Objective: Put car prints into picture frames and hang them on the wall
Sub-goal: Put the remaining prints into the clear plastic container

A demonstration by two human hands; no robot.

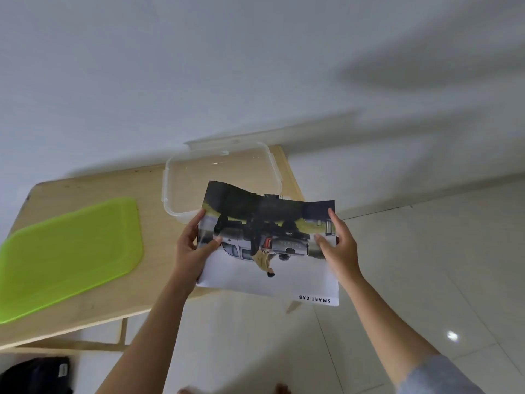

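A car print (270,251) showing a silver pickup, upside down to me, with the words SMART CAB at its near right corner, is held in the air over the table's right end. My left hand (193,245) pinches its left edge, thumb on the picture. My right hand (338,245) holds the right edge, thumb on the face and fingers behind. The top edge of the sheet curls. No picture frame is in view.
A low wooden table (119,280) stands against a white wall (255,66). On it lie a green lid (68,257) at the left and a clear plastic box (221,177) at the back right. A black bag (37,373) sits on the tiled floor (426,265).
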